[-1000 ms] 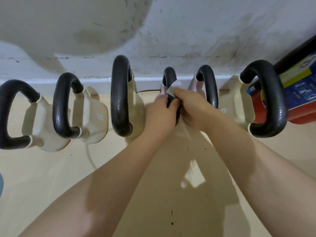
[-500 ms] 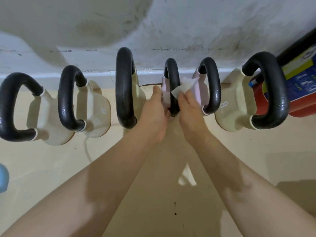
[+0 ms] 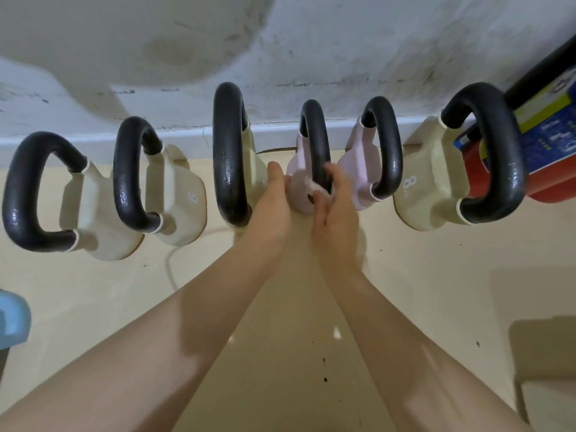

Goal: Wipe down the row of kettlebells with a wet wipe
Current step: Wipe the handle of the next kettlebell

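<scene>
Several kettlebells with black handles stand in a row along the wall. In the middle is a small pink kettlebell (image 3: 300, 194). My right hand (image 3: 335, 210) presses a white wet wipe (image 3: 319, 191) against its body at the base of the black handle (image 3: 316, 145), fingers curled round the wipe. My left hand (image 3: 274, 204) rests flat against the pink kettlebell's left side, fingers straight. A second pink kettlebell (image 3: 361, 169) stands just to the right. Cream kettlebells sit at the left (image 3: 177, 194) and right (image 3: 427, 188).
A red fire extinguisher (image 3: 548, 141) with a blue label leans at the far right. The tall cream kettlebell's handle (image 3: 229, 151) stands close to my left hand. A blue object (image 3: 12, 319) shows at the left edge. The floor (image 3: 436, 291) is beige, the wall (image 3: 311, 51) scuffed white.
My right hand has slid the wipe down from the top of the handle to the pink body at the handle's base. My left hand let go of the handle and moved to the kettlebell's side.
</scene>
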